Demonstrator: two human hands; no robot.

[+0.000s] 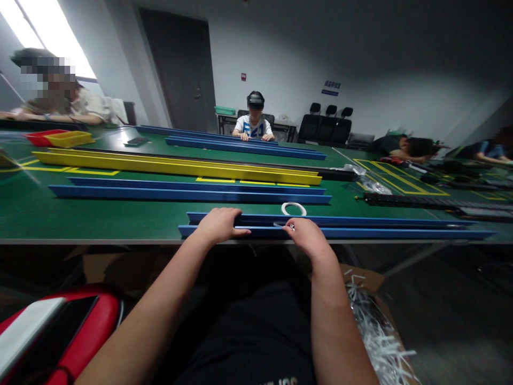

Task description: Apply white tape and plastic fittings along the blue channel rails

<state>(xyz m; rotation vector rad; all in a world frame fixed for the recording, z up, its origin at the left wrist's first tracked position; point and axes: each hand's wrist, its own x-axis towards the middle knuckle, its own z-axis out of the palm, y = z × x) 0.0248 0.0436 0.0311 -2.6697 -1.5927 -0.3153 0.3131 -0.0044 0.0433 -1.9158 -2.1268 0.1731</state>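
Note:
A long blue channel-shaped profile (385, 233) lies along the front edge of the green table, with two parallel raised walls and a dark inside. My left hand (222, 224) spans its left part, fingers on the far wall and thumb along the near one, gripping it. My right hand (306, 235) is closed in a pinch over the same profile. From its fingertips a small thin pale piece (277, 224) points left; its exact kind is too small to make out. Just beyond my right hand lies a white roll of tape (294, 209), flat on the table.
Blue profiles (192, 194) and yellow profiles (176, 167) lie farther back. Red (44, 137) and yellow trays (70, 139) stand at left. A co-worker (254, 120) sits opposite; others work at both sides. Below right, a carton (368, 278) holds white strips; a red stool (100, 315) stands left.

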